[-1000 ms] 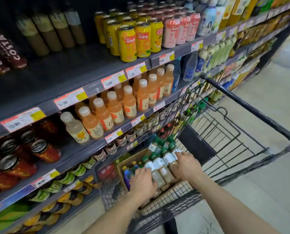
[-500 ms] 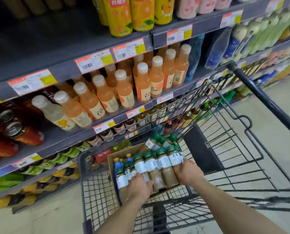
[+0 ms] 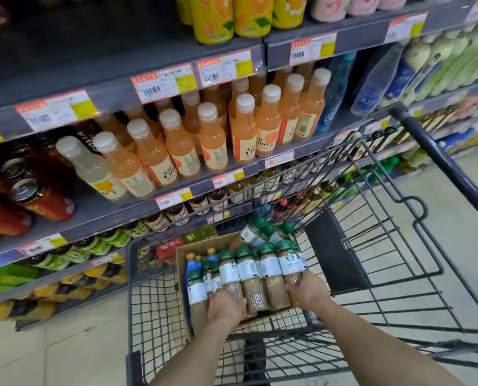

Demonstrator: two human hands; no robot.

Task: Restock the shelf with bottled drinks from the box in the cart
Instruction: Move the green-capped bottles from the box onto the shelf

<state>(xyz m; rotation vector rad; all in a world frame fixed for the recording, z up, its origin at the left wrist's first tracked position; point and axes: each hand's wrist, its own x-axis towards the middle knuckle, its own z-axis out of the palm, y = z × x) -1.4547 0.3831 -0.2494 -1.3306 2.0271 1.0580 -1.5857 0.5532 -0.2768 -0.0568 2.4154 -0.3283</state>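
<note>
Gripping coffee bottles [image 3: 262, 277], box [image 3: 204, 245] in cart [image 3: 440, 162]

coffee bottles [image 3: 260, 277]: caps were green, labels white, liquid tan-brown.
box [image 3: 201, 246]: was plain brown cardboard.
cart [image 3: 159, 316]: was dark grey wire in a grid pattern.
juice bottles [image 3: 212, 140]: were orange with white caps.
cans [image 3: 212, 20]: were yellow with an orange-fruit print.
price tags [image 3: 162, 82]: were white with red tops and yellow patches.

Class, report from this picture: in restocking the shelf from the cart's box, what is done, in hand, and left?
Done: nothing visibly shelved yet. In hand: left hand and right hand hold a row of coffee bottles at the box in the cart. Left: shelving them, plus the other bottles in the box.
</note>
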